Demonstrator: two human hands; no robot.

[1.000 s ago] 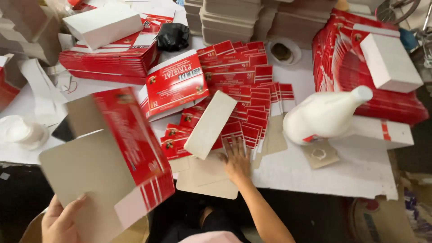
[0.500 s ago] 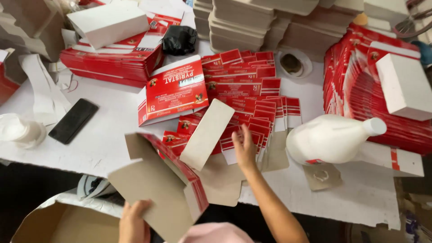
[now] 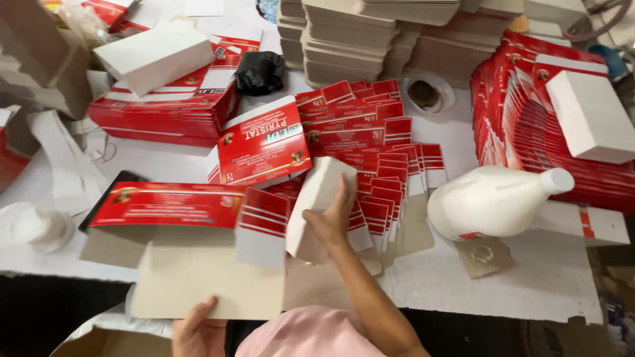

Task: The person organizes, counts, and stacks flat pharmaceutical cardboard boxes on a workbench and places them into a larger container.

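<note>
My left hand (image 3: 196, 329) grips the near flap of an unfolded red and white carton blank (image 3: 192, 231) that lies across the table's front edge. My right hand (image 3: 336, 218) grasps a plain grey cardboard insert (image 3: 314, 198), tilted up from the fanned pile of flat red cartons (image 3: 370, 152). A pink sleeve or cap shows at the bottom centre.
A white plastic bottle (image 3: 493, 201) lies on its side to the right. White blocks (image 3: 155, 56) (image 3: 592, 116) weigh down red carton stacks at left and right. Grey cardboard stacks (image 3: 370, 39) stand behind. A black bag (image 3: 260, 71) and tape roll (image 3: 426, 96) sit mid-table.
My left hand has swung the open carton blank from below the table edge up and laid it flat on the table. My right hand has taken hold of the grey insert.
</note>
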